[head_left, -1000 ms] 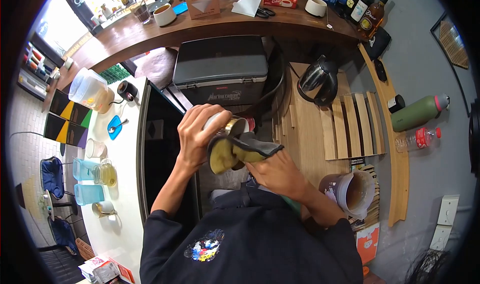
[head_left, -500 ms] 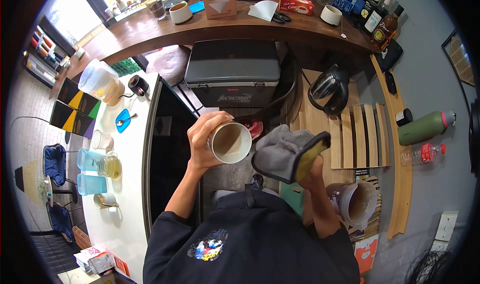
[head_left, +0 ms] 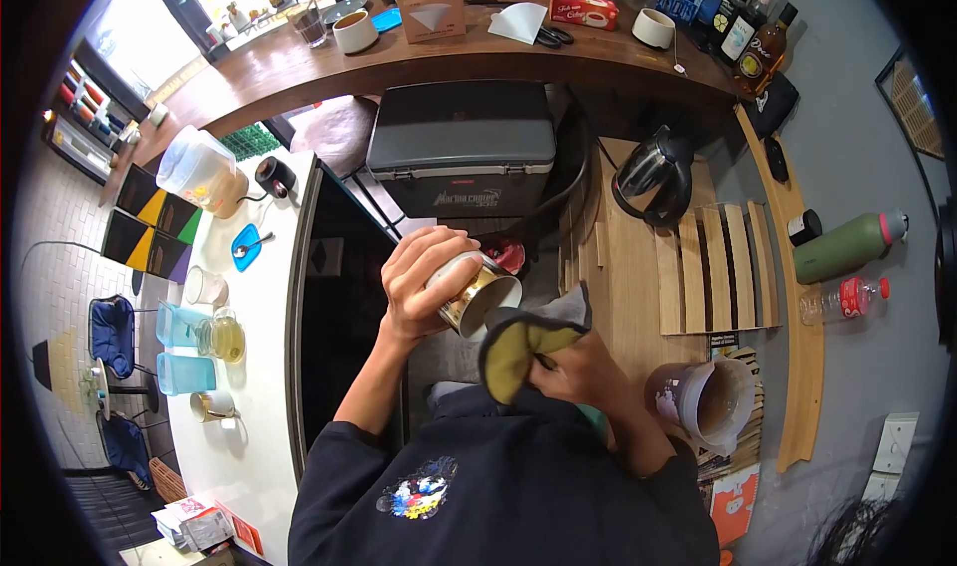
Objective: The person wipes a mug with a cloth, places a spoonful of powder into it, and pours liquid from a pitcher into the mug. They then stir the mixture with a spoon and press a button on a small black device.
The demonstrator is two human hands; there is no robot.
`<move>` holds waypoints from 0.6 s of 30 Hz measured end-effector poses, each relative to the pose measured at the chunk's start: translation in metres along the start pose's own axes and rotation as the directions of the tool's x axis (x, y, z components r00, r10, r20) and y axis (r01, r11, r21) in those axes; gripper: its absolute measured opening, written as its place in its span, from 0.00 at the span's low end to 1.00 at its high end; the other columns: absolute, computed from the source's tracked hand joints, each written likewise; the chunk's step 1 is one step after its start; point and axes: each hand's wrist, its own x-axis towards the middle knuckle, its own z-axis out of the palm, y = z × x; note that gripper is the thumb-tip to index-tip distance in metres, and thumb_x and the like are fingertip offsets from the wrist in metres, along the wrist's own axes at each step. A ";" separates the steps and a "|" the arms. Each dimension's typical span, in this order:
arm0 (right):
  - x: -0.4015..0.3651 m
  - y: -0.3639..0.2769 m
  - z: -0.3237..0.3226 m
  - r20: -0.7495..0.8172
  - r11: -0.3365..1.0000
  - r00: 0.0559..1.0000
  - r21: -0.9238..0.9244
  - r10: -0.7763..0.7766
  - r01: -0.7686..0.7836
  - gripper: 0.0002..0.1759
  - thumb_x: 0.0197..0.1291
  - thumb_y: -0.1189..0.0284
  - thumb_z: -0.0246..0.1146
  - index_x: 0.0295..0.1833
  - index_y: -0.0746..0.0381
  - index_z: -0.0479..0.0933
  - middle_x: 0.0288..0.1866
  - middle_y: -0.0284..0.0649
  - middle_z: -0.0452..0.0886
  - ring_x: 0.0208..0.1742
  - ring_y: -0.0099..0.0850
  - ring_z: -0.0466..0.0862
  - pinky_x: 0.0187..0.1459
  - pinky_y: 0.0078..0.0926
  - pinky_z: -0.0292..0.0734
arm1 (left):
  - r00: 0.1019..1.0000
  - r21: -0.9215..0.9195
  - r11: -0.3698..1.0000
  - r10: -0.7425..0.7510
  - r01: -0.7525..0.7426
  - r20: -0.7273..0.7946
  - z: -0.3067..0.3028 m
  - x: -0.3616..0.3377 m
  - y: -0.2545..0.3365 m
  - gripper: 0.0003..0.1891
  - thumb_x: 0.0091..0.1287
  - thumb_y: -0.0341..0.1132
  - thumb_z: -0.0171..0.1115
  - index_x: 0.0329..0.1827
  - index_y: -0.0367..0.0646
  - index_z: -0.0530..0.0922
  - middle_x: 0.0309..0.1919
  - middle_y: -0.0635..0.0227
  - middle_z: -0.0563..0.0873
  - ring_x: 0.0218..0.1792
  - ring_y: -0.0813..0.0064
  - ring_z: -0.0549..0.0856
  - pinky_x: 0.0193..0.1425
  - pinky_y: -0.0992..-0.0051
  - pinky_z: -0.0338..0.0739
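Cup and cloth, held in the air off the right edge of the white surface (head_left: 261,416). My left hand (head_left: 427,279) is curled around the cup (head_left: 461,302), whose long axis slants from my palm toward my right hand (head_left: 573,370), mouth foremost. My right hand pinches the folded cloth (head_left: 510,355), which lies at the cup's rim; whether they touch I cannot tell. Compared with half a second ago, when the mouth faced up and the cloth hung apart to its right, the cup is tipped over and the cloth beside it.
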 end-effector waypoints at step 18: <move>0.004 -0.037 0.013 0.116 0.830 0.986 0.532 0.121 -0.165 0.26 0.51 0.70 0.73 0.57 0.62 0.78 0.55 0.50 0.80 0.59 0.45 0.78 0.64 0.41 0.71 | 0.994 -0.083 0.995 -0.050 0.059 0.096 -0.013 0.006 0.008 0.20 0.48 0.40 0.74 0.45 0.48 0.82 0.39 0.64 0.89 0.41 0.60 0.89 0.49 0.60 0.85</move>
